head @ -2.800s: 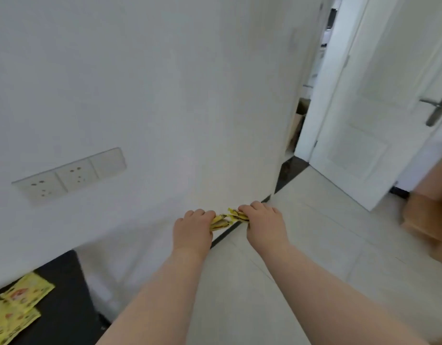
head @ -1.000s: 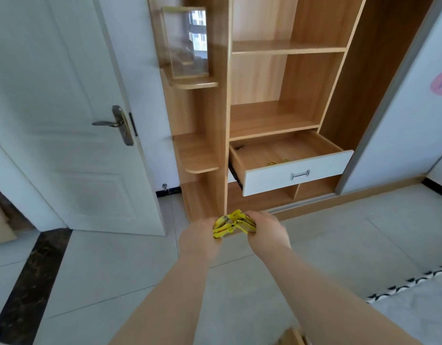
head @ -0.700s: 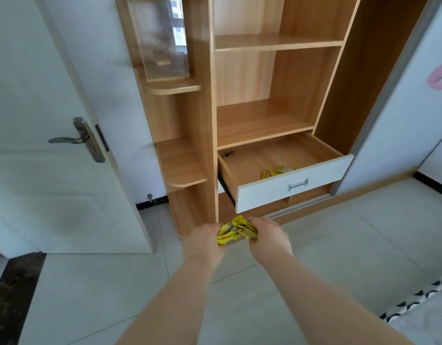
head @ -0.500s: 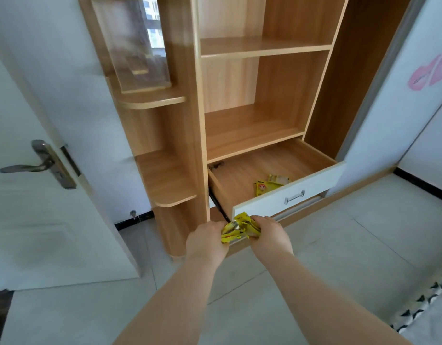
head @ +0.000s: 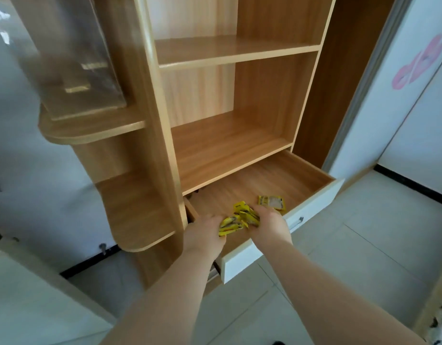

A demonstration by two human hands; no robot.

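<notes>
A bunch of small yellow packets (head: 239, 219) is held between both hands over the front of an open wooden drawer (head: 277, 175). My left hand (head: 205, 232) grips the bunch from the left and my right hand (head: 271, 224) grips it from the right. One more yellow packet (head: 272, 202) lies flat on the drawer floor just behind my right hand. The drawer has a white front (head: 312, 207) with a metal handle (head: 296, 223).
The drawer belongs to a wooden shelf unit (head: 215, 150) with open shelves above and rounded side shelves (head: 137, 215) on the left. A white sliding panel (head: 401, 100) stands to the right. Pale tiled floor (head: 364, 245) lies below.
I have turned from the white wall and walked up to the shelf unit. Both hands have carried the yellow packets forward, from in front of the drawer to over its inside.
</notes>
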